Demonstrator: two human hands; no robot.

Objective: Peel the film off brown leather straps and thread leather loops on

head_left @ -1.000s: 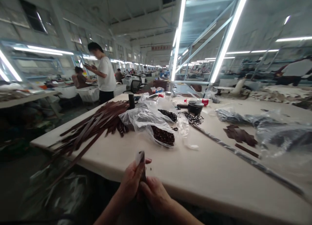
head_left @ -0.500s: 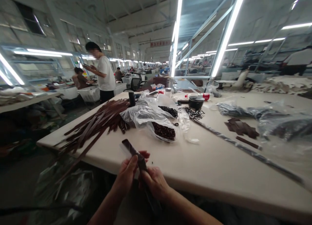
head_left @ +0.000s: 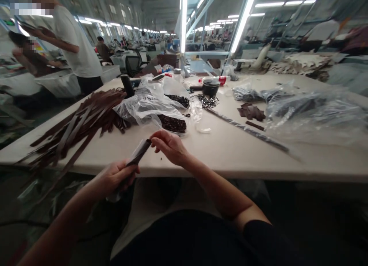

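My left hand (head_left: pixel 116 177) is wrapped round a dark brown leather strip (head_left: pixel 141 153) with clear plastic along it, held at a slant before the table's front edge. At the strip's upper end, my right hand (head_left: pixel 170 146) has its thumb and fingertips closed on the tip. The strip's lower part is hidden by my left hand. Beyond my hands, a plastic bag (head_left: pixel 145 104) lies with dark brown braided pieces (head_left: pixel 173 124) at its mouth. To the left, a heap of long brown leather strips (head_left: pixel 86 114) hangs partly over the table edge.
The pale table (head_left: pixel 230 154) bears a black bowl (head_left: pixel 211 88), metal hardware (head_left: pixel 208 101), a long plastic-wrapped rod (head_left: pixel 247 129), brown leather pieces (head_left: pixel 251 112) and plastic bags (head_left: pixel 316 112) on the right. A person (head_left: pixel 76 47) in a white shirt stands beyond the left side.
My right hand has moved from the strip's lower part up to its tip. My left hand has shifted down and left with the strip, which now leans right. The view has tilted down.
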